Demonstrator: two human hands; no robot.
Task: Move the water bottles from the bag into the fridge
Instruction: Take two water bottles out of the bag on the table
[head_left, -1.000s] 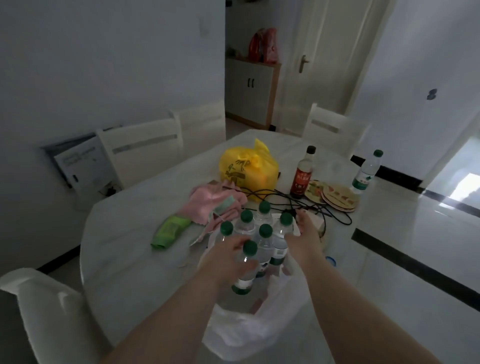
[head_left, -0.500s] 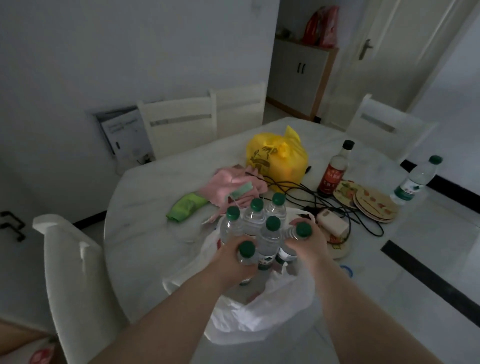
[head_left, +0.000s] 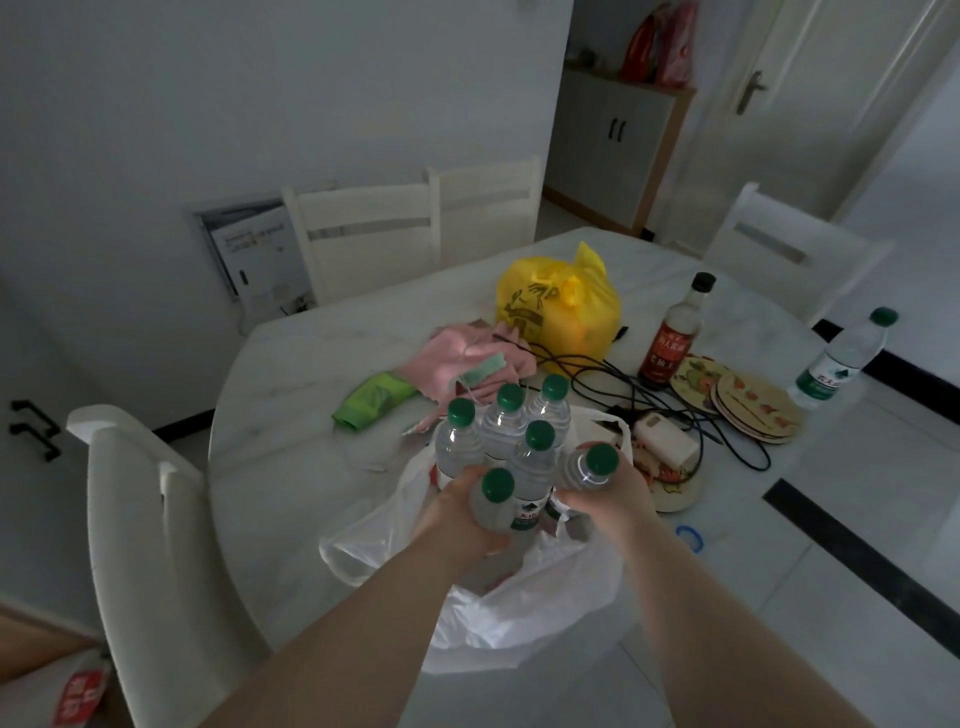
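Note:
Several clear water bottles with green caps (head_left: 506, 426) stand bunched together in an open white plastic bag (head_left: 524, 597) at the near edge of the round table (head_left: 291, 415). My left hand (head_left: 457, 514) grips the nearest bottle (head_left: 493, 506) by its body. My right hand (head_left: 618, 493) grips a bottle (head_left: 589, 467) that tilts toward me on the right of the bunch. Both bottles sit slightly above the bag's opening. No fridge is in view.
On the table lie a yellow bag (head_left: 558, 306), pink cloth (head_left: 457, 358), green cloth (head_left: 374, 400), a dark sauce bottle (head_left: 672, 338), black cables (head_left: 623, 384), a white charger (head_left: 665, 439), round mats (head_left: 748, 397) and a lone water bottle (head_left: 844, 358). White chairs (head_left: 140, 519) surround it.
The view has swung left and closer. Both hands have closed round a bottle each and lifted them a little; the right-hand bottle has tipped toward me.

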